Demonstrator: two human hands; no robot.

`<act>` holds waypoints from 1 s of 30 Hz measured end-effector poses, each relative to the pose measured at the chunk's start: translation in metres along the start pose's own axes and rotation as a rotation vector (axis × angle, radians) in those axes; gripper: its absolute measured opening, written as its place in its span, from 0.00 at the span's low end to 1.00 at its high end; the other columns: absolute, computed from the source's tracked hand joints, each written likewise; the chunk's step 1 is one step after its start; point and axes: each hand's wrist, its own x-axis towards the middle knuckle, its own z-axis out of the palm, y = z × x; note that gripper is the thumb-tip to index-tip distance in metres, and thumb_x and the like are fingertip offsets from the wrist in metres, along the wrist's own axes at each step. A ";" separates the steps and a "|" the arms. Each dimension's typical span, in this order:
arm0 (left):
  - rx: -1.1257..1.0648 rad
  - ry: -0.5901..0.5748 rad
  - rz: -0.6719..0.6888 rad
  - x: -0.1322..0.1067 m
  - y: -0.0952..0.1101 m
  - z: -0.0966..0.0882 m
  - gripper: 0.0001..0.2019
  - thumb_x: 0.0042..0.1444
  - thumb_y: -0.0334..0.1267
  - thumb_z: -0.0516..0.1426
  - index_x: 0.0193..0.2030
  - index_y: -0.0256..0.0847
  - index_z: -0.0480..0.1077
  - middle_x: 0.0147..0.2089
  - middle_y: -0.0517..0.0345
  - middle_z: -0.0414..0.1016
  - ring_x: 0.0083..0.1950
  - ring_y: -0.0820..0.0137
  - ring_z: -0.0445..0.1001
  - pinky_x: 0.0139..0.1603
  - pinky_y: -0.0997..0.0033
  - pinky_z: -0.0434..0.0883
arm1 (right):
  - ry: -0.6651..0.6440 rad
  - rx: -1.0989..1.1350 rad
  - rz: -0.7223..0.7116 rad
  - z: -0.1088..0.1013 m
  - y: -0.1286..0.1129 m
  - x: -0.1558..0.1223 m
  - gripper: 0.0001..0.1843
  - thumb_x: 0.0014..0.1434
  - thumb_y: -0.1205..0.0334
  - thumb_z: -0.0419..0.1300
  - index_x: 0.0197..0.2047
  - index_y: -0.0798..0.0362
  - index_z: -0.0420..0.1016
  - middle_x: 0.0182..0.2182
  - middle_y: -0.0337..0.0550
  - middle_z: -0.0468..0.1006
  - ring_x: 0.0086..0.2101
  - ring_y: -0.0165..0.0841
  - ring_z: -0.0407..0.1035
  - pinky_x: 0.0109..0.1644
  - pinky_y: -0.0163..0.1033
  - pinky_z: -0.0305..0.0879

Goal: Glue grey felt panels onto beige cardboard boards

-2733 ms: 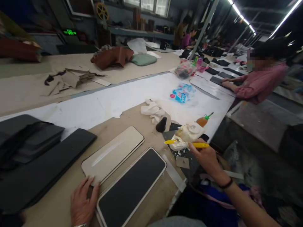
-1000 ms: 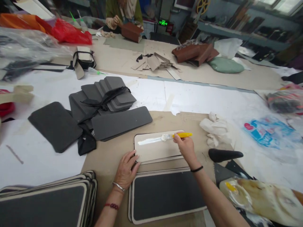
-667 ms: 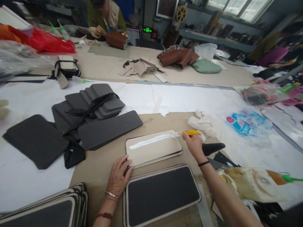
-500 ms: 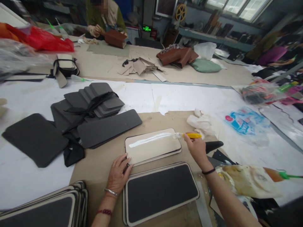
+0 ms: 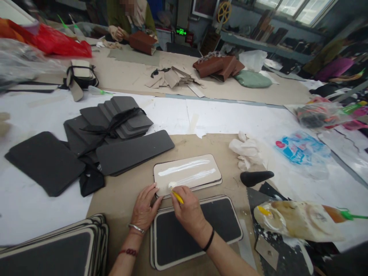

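My right hand (image 5: 188,211) is closed on a yellow-handled brush (image 5: 177,197), its tip loaded with white paste and touching a beige rounded panel (image 5: 189,168). Two white glue streaks run lengthwise across that panel. My left hand (image 5: 146,205) rests at the panel's lower left corner, fingers apart, with fingertips on its edge. Just below lies a small stack of dark panels with beige borders (image 5: 201,237), partly covered by my right hand and forearm.
A taller stack of bordered panels (image 5: 51,253) stands at lower left. Dark grey boards (image 5: 135,151), some tied with black cloth, lie beyond it. On the right are a glue-smeared bottle (image 5: 304,218) and a black handle-shaped object (image 5: 255,178). A co-worker (image 5: 130,23) sits across the table.
My right hand has moved left and toward me with the brush, from the panel's right end to its lower left. A second white streak has appeared. My left hand stays at the corner.
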 end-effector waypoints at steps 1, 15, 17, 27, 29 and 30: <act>-0.004 -0.001 -0.009 0.000 0.001 0.000 0.13 0.54 0.39 0.55 0.46 0.42 0.66 0.49 0.50 0.72 0.50 0.63 0.70 0.50 0.56 0.70 | 0.022 0.085 0.014 0.003 -0.004 0.002 0.09 0.60 0.65 0.49 0.39 0.52 0.69 0.33 0.46 0.73 0.36 0.34 0.68 0.42 0.39 0.66; -0.015 0.000 -0.055 0.001 0.005 -0.003 0.10 0.54 0.38 0.56 0.43 0.42 0.67 0.49 0.50 0.72 0.51 0.63 0.69 0.52 0.55 0.69 | 0.236 0.039 0.310 -0.031 0.073 0.032 0.18 0.56 0.48 0.51 0.33 0.55 0.70 0.32 0.48 0.75 0.32 0.35 0.69 0.38 0.38 0.64; -0.005 -0.001 -0.041 0.000 0.004 -0.002 0.10 0.53 0.38 0.56 0.43 0.42 0.67 0.49 0.50 0.72 0.51 0.63 0.69 0.52 0.55 0.69 | 0.281 -0.093 0.353 -0.056 0.097 0.031 0.21 0.55 0.46 0.49 0.33 0.56 0.70 0.31 0.48 0.75 0.31 0.36 0.69 0.37 0.39 0.64; 0.021 0.012 0.018 0.001 0.001 0.000 0.10 0.53 0.38 0.56 0.43 0.41 0.66 0.48 0.49 0.72 0.49 0.63 0.69 0.50 0.56 0.69 | 0.414 -0.276 0.517 -0.106 0.115 0.031 0.22 0.54 0.45 0.51 0.32 0.56 0.73 0.25 0.48 0.77 0.27 0.38 0.71 0.36 0.40 0.64; 0.022 0.018 0.027 0.001 0.001 -0.001 0.10 0.53 0.38 0.56 0.42 0.41 0.66 0.48 0.49 0.72 0.49 0.63 0.69 0.50 0.57 0.69 | 0.465 -0.232 0.546 -0.105 0.116 0.036 0.21 0.53 0.46 0.52 0.32 0.56 0.73 0.25 0.48 0.76 0.26 0.38 0.71 0.35 0.41 0.64; 0.025 0.018 0.031 0.002 0.001 -0.001 0.10 0.53 0.38 0.56 0.42 0.41 0.66 0.48 0.49 0.72 0.49 0.63 0.69 0.50 0.57 0.69 | 0.490 -0.194 0.532 -0.104 0.117 0.039 0.21 0.53 0.46 0.52 0.33 0.57 0.72 0.26 0.48 0.76 0.26 0.37 0.71 0.35 0.41 0.65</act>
